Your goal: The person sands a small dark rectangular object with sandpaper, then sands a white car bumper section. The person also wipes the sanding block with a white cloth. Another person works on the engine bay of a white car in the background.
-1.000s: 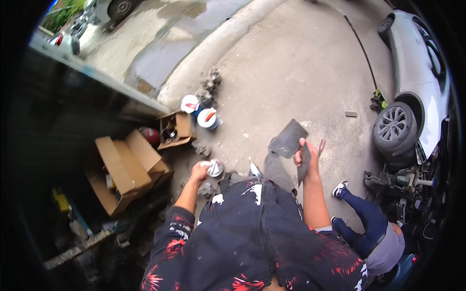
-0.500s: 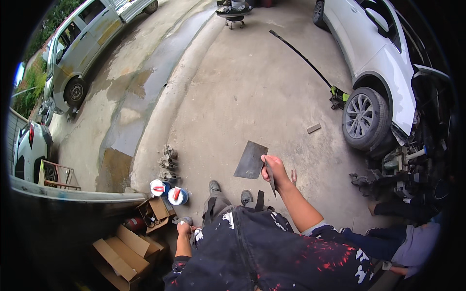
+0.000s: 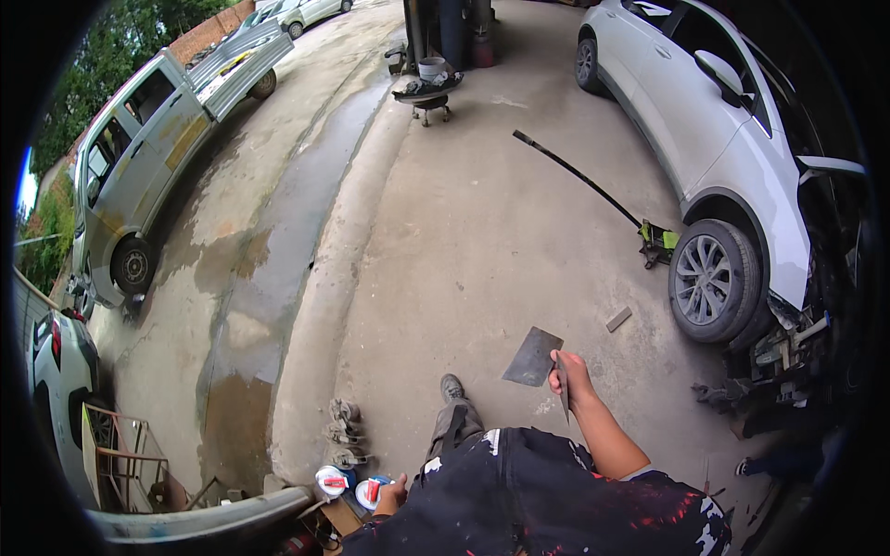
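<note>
My right hand (image 3: 577, 380) is closed on two thin, dark, flat plates, held out ahead of my body. One plate (image 3: 532, 357) is squarish and shows its face; the other (image 3: 563, 393) hangs below my fingers, seen nearly edge-on. Down at my left side is my left hand (image 3: 393, 497), partly hidden by my dark jacket. Whether its fingers hold anything is not visible. Just left of it stand two white-and-blue cans (image 3: 331, 480) with red-marked lids. Several metal parts (image 3: 347, 432) sit on the floor beyond them.
A white car (image 3: 705, 157) stands at the right, its front opened up. Near its wheel are a green floor jack (image 3: 656, 243) with a long black handle and a small block (image 3: 618, 320). A wheeled stand (image 3: 429, 91) is straight ahead; a pickup (image 3: 153, 153) stands left.
My view has tilted up and I have moved, with one boot now showing forward. The plates remain in my right hand. My left hand now appears close beside the cans.
</note>
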`<state>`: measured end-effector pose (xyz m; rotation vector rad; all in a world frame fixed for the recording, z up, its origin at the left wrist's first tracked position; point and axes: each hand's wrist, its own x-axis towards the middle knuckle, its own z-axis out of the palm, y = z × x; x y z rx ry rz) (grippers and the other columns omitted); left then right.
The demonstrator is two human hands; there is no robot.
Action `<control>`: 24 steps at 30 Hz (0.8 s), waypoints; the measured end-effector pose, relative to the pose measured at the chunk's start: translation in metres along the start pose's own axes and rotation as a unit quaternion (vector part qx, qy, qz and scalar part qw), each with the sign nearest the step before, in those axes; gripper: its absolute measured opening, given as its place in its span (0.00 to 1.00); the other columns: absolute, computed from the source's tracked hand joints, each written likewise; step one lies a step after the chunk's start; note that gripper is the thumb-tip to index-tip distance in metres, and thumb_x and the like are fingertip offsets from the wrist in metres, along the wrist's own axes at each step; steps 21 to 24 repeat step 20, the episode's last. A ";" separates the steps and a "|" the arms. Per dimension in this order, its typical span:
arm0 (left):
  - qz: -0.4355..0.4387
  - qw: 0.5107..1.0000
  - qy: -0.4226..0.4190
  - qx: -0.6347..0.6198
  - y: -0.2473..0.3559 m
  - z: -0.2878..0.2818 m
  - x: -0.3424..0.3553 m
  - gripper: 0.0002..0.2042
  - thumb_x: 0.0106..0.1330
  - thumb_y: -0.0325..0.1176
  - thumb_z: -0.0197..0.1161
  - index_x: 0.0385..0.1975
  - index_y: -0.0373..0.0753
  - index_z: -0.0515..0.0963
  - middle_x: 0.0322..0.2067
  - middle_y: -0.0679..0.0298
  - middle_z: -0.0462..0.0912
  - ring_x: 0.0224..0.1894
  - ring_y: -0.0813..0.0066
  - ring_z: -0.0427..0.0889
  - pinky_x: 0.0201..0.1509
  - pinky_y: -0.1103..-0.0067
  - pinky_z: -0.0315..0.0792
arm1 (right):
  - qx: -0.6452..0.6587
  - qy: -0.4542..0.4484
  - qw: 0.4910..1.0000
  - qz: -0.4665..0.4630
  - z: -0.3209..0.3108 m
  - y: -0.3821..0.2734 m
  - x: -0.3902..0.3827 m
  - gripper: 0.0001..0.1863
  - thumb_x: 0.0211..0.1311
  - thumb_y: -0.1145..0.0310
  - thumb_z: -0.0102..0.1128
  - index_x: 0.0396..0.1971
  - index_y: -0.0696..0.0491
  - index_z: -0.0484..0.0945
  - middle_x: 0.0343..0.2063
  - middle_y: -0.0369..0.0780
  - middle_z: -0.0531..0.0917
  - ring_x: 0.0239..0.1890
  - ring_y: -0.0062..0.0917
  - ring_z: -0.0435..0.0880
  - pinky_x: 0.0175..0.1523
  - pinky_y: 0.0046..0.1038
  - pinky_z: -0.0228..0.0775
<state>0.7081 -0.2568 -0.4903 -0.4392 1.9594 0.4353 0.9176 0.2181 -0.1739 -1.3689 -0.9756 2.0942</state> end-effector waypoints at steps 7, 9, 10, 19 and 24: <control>0.177 0.980 0.077 -0.047 0.356 -0.099 -0.027 0.29 0.69 0.56 0.47 0.13 0.37 0.67 0.10 0.63 0.67 0.09 0.69 0.67 0.12 0.73 0.57 | -0.011 -0.024 0.999 -0.043 0.106 -0.078 0.100 0.14 0.63 0.65 0.52 0.18 0.51 0.66 0.11 0.32 0.66 0.08 0.18 0.65 0.12 0.23 0.53; 0.234 0.967 0.099 -0.017 0.438 -0.118 -0.022 0.30 0.71 0.52 0.46 0.13 0.33 0.69 0.10 0.61 0.69 0.10 0.67 0.70 0.14 0.70 0.63 | -0.005 -0.026 0.998 -0.056 0.132 -0.095 0.136 0.14 0.63 0.65 0.52 0.18 0.51 0.67 0.12 0.32 0.66 0.08 0.18 0.65 0.13 0.23 0.53; 0.259 0.960 0.103 0.002 0.471 -0.123 -0.016 0.30 0.71 0.52 0.46 0.13 0.32 0.69 0.10 0.61 0.69 0.10 0.67 0.70 0.14 0.70 0.63 | -0.001 -0.022 0.998 -0.054 0.143 -0.101 0.155 0.14 0.63 0.65 0.52 0.17 0.51 0.67 0.12 0.32 0.66 0.08 0.18 0.65 0.13 0.23 0.53; 0.059 0.998 0.014 -0.020 0.628 -0.128 0.026 0.32 0.67 0.62 0.46 0.32 0.30 0.73 0.17 0.55 0.74 0.16 0.64 0.73 0.17 0.69 0.65 | 0.067 0.000 0.998 -0.015 0.201 -0.194 0.363 0.14 0.62 0.65 0.52 0.18 0.51 0.67 0.13 0.33 0.67 0.09 0.18 0.68 0.12 0.22 0.54; 0.055 0.998 0.016 -0.018 0.649 -0.129 0.027 0.32 0.67 0.62 0.46 0.32 0.30 0.73 0.17 0.55 0.74 0.16 0.64 0.73 0.17 0.69 0.65 | 0.079 -0.003 0.997 -0.014 0.207 -0.213 0.387 0.13 0.62 0.65 0.52 0.18 0.51 0.67 0.13 0.33 0.68 0.09 0.19 0.68 0.12 0.22 0.54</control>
